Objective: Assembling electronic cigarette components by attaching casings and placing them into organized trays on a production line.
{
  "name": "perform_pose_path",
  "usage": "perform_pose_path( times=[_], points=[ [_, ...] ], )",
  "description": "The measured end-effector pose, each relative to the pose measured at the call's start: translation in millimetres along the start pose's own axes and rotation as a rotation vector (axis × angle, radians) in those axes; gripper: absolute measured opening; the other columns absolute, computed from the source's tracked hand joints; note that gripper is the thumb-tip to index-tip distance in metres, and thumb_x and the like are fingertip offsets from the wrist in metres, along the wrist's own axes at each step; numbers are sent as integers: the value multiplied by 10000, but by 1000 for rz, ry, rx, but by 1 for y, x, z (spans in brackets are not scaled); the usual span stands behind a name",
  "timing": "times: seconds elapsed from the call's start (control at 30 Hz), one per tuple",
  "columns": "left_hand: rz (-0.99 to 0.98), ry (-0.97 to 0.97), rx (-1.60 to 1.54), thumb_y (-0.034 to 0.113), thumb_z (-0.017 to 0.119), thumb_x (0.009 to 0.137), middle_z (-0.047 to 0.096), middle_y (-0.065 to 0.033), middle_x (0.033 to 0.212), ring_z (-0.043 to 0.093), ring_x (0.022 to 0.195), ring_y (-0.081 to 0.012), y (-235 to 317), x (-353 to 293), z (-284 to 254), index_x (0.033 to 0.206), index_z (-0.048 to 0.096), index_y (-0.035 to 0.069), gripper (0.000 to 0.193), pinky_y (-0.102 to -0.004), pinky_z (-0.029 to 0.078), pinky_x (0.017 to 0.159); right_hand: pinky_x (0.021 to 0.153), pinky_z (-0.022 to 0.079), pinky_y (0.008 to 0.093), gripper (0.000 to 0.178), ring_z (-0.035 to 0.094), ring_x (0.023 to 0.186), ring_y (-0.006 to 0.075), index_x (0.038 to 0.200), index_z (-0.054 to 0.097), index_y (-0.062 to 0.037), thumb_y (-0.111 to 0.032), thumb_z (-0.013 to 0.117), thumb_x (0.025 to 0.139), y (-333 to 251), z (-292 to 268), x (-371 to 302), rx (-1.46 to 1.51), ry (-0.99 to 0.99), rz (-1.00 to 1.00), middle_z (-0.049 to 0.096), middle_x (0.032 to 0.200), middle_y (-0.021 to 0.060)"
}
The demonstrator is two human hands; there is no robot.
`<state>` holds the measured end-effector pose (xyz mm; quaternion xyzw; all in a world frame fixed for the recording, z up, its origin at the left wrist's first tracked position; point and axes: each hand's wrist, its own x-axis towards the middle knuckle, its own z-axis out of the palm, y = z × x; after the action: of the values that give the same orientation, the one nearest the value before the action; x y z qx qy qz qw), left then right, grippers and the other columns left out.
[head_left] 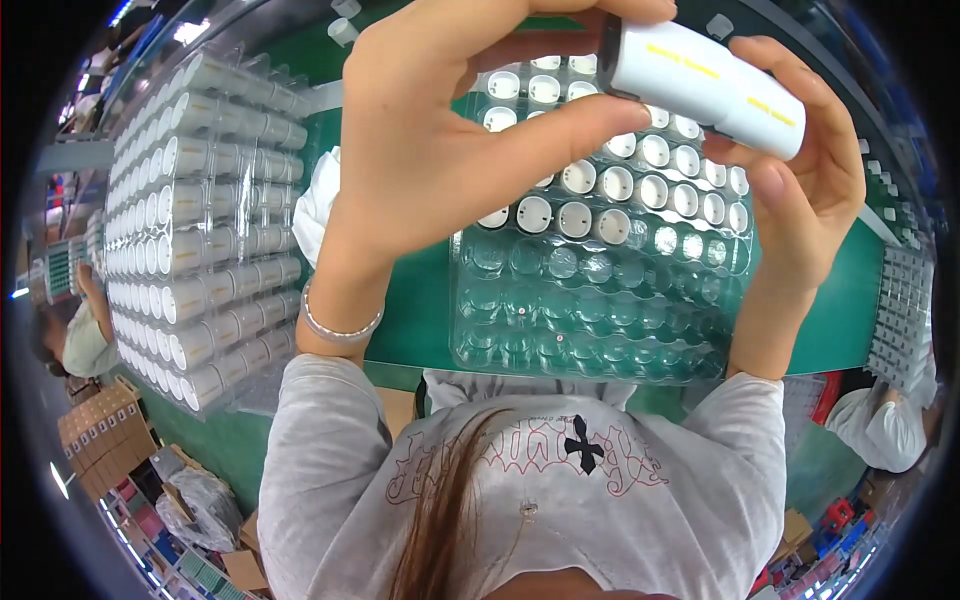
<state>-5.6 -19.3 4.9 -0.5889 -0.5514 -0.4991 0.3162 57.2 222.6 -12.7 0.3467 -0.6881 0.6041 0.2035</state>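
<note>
A white cylinder (705, 85) with yellow print and a dark end is held up tilted in front of me, its dark end to the left. My left hand (425, 130) is closed on that dark end, thumb below and fingers above. The fingers of my right hand (815, 185) grip the other end from the right. Beneath both hands lies a clear plastic tray (590, 345) with round pockets. White round pieces (575, 220) stand in its far rows, while the near rows hold none. My hands hide part of the far rows.
Stacked clear trays of white cylinders (200, 250) rise on the left of the green table (410, 320). Crumpled white material (318, 205) lies beside my left wrist. Loose white pieces (343, 32) sit at the far edge. Another person (880, 425) is at the right, near more trays (900, 320).
</note>
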Motion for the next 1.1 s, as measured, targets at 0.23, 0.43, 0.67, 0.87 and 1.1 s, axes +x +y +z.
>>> perform_pose_path(
  times=[0.23,0.43,0.67,0.87,1.1],
  points=[
    [-222,32,-645,40,690,843,631,-110,1026,629,888,-134,-29,-31,15,1139,554,-49,338,-236,529,767,680,596,307,506,683,783,250,1254,468,106,-249,597,918,0,8,-4,-13,131,312,606,1070,251],
    [-410,-109,-672,277,594,939,637,-78,860,623,703,-108,-26,-38,22,1009,552,-12,300,-220,512,638,422,479,208,535,597,493,136,1114,529,76,-435,460,970,2,6,-6,89,163,443,624,764,150],
    [-466,-121,-683,356,548,952,638,-89,828,638,655,-134,-25,-42,18,953,541,4,352,-232,529,601,324,403,191,531,521,394,102,1008,518,28,-493,425,968,3,13,-5,202,139,512,594,667,121],
    [-1273,120,-855,355,560,946,638,-79,798,639,652,-127,11,-21,16,920,543,12,344,-227,533,582,322,398,188,545,519,389,103,1009,525,22,-511,427,961,2,14,-7,181,171,570,598,667,124],
    [-1226,182,-671,190,641,904,635,-61,828,613,686,-109,16,-19,20,977,585,1,211,-204,498,618,353,396,186,482,507,414,95,1041,517,23,-444,412,980,7,15,-8,258,167,508,611,751,152]
  ],
)
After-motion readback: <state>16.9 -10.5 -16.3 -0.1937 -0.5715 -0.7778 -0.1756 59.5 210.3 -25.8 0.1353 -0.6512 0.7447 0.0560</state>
